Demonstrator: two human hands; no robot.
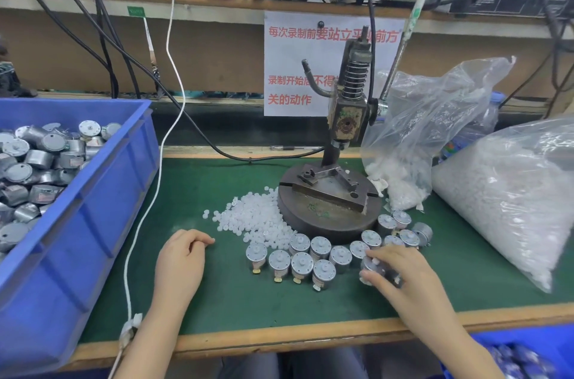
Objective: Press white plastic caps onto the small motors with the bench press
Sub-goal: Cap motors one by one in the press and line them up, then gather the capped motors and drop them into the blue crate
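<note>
Along the near side, the green mat (217, 301) ends at a wooden lip (279, 338), and the widest bare stretch of mat lies just behind that lip, between the two forearms. A blue bin (93, 223) heaped with motors walls off the left, its corner overhanging the lip. A white cable (161, 161) hangs down just beside the bin wall. On the right a bulging clear bag (512, 192) of white parts slopes down onto the mat, with a second bag (419, 130) slumped behind it against the bench press (348, 105). The press stands at mid-table on a round base (310, 223). Loose white caps (254, 217) spill from the base's left edge toward the front. A curved double row of upright motors (301, 260) hugs the base's near rim, so the room directly in front of the press is tight.

The left hand (183, 257) rests on the mat just left of the caps, wrist low, fingers loosely curled under — nothing shows in their grasp. The right hand (400, 273) reaches in from the lower right to the near end of the row. Its thumb and fingers are wrapped around one motor (372, 267), tilted toward the left, with a white cap (376, 260) showing on its top — the hand hides the motor's far side.
</note>
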